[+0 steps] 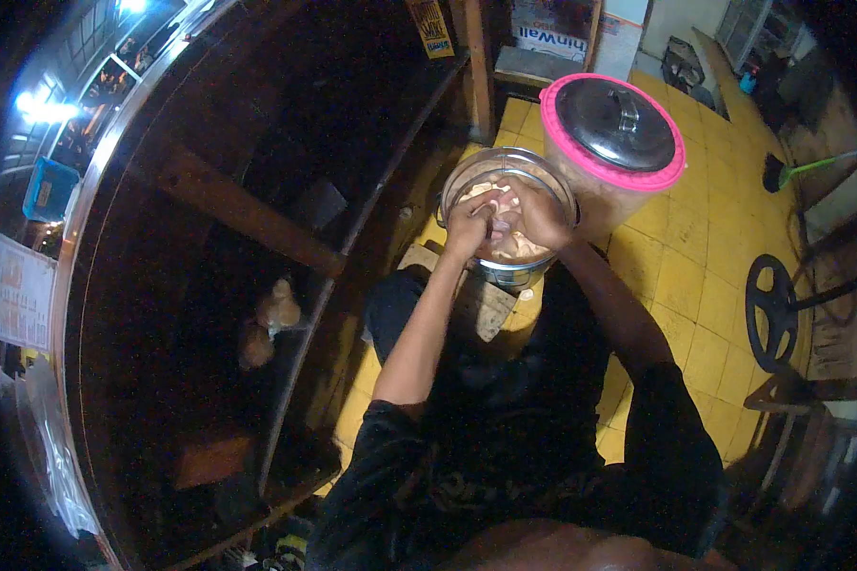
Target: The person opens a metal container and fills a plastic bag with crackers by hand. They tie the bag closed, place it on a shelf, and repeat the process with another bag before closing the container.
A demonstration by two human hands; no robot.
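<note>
Floor of yellow tiles (681, 228), spreading under and around the work, with a dark wooden shelf unit (248, 214) along the left side. The person's dark shirt (524, 476) fills the lower middle, the sleeves ending near the elbows and the bare forearms reaching forward. A large tub (595, 195) with a pink rim stands just beyond the right hand, its top closed by a shiny metal lid (619, 124) with a looped handle. To its left and nearer the person, a metal pot (514, 278) sits low, its mouth facing up; a pale board (490, 309) lies just beside its near side. At the far right, a black wheel (771, 312) stands near the wall, well apart from the pot. Both hands are over the mouth of the pot: the left hand (471, 228) and the right hand (538, 217) have bent fingers, drawn narrow and close together above its middle. Pale pieces (519, 247) lie inside the pot, around and below the fingers. The fingertips are small and partly hidden in this view, so whether either hand grips a piece cannot be told.
</note>
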